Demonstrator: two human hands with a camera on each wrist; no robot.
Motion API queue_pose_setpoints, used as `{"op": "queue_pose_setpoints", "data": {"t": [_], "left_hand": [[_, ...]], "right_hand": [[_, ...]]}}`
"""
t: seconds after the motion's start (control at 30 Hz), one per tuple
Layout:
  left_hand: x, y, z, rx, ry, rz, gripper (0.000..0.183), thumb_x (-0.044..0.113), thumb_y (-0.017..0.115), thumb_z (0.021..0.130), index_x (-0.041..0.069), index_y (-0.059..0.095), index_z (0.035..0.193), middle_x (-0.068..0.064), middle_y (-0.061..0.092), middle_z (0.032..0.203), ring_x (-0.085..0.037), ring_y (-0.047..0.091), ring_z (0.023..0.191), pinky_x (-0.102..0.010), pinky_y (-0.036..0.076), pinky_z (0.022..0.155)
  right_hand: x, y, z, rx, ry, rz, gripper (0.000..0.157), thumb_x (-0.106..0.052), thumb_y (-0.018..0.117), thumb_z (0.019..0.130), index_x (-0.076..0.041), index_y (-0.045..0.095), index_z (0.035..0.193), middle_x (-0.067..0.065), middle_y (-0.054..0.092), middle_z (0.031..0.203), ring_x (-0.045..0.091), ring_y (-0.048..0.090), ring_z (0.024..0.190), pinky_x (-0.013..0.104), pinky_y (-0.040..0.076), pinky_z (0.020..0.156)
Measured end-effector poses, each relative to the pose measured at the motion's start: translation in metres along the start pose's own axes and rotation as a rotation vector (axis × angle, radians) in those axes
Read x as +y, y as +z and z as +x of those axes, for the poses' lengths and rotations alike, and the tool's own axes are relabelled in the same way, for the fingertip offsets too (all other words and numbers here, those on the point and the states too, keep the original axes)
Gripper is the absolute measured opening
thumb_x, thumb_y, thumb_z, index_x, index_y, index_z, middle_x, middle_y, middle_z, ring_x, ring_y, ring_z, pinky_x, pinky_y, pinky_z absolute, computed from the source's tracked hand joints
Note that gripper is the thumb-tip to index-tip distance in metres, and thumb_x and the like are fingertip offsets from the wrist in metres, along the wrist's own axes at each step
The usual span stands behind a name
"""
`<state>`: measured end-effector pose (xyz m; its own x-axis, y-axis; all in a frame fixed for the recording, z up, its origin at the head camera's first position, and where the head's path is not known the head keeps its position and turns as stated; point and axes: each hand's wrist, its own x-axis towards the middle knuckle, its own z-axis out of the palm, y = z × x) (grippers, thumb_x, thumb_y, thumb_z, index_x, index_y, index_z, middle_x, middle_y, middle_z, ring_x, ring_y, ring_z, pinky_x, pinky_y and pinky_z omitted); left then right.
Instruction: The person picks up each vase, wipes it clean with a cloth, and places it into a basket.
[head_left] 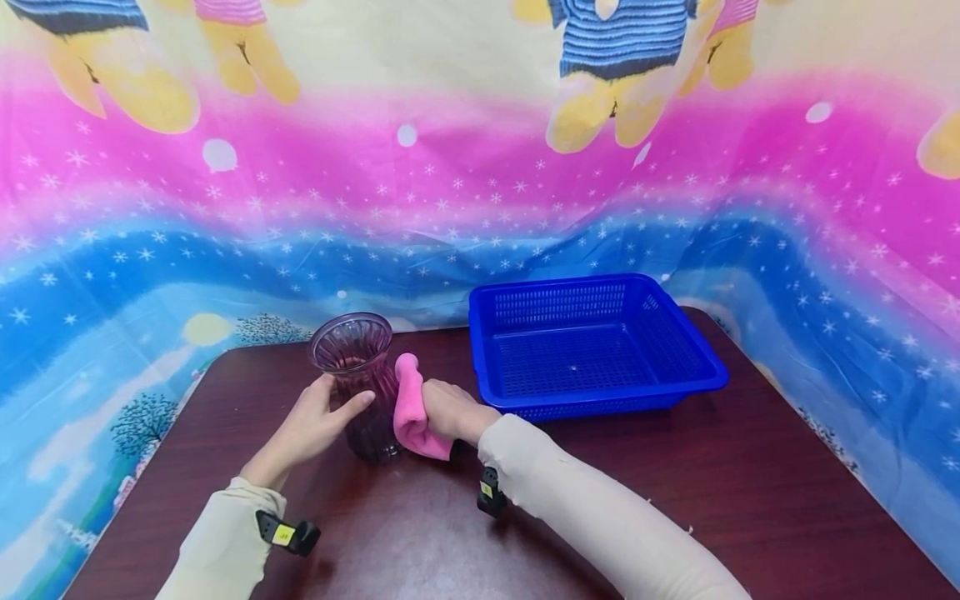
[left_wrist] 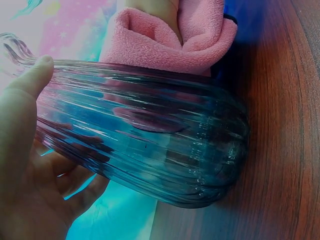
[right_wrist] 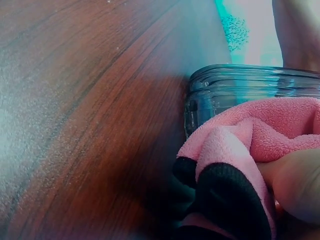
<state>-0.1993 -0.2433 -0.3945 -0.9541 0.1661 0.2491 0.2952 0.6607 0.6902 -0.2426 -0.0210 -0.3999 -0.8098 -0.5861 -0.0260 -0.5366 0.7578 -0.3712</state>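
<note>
A ribbed, purple-tinted glass vase (head_left: pixel 367 417) with a flared rim stands upright on the table. My left hand (head_left: pixel 311 425) grips it below the neck, the thumb on the near side and the fingers around the far side, as the left wrist view shows through the glass. My right hand (head_left: pixel 453 410) holds a folded pink cloth (head_left: pixel 411 412) against the vase's right side. Dark trim edges the cloth (right_wrist: pixel 235 195) in the right wrist view, where its folds cover part of the vase (right_wrist: pixel 215 90) near the base. Most right-hand fingers are hidden by the cloth.
A blue plastic basket (head_left: pixel 600 398) with perforated walls stands behind and to the right of my right hand. Both are on a dark red-brown wooden table (head_left: pixel 420 533). A printed curtain (head_left: pixel 465 183) hangs along the table's back and sides.
</note>
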Motion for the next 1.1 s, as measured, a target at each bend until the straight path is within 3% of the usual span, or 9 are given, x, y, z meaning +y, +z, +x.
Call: {"op": "queue_pose_setpoints", "data": {"t": [0.43,1.1], "left_hand": [[0.002,0.000,0.000,-0.001,0.009,-0.009,0.052,0.029,0.065,0.099,-0.004,0.050,0.137,-0.029,0.066,0.127,-0.042,0.065,0.119,-0.056,0.054,0.098],[0.002,-0.001,0.000,0.000,0.008,0.005,0.052,0.029,0.064,0.099,-0.003,0.050,0.138,-0.029,0.066,0.128,-0.042,0.065,0.120,-0.057,0.053,0.100]], "right_hand": [[0.003,0.007,0.000,-0.013,0.017,-0.009,0.015,-0.004,0.070,0.084,-0.014,0.068,0.073,0.002,0.066,0.082,0.014,0.053,0.069,0.025,0.047,0.060],[0.007,0.014,-0.001,0.000,0.015,-0.037,0.018,-0.003,0.071,0.081,-0.013,0.062,0.067,0.003,0.063,0.076,0.013,0.050,0.065,0.028,0.048,0.057]]}}
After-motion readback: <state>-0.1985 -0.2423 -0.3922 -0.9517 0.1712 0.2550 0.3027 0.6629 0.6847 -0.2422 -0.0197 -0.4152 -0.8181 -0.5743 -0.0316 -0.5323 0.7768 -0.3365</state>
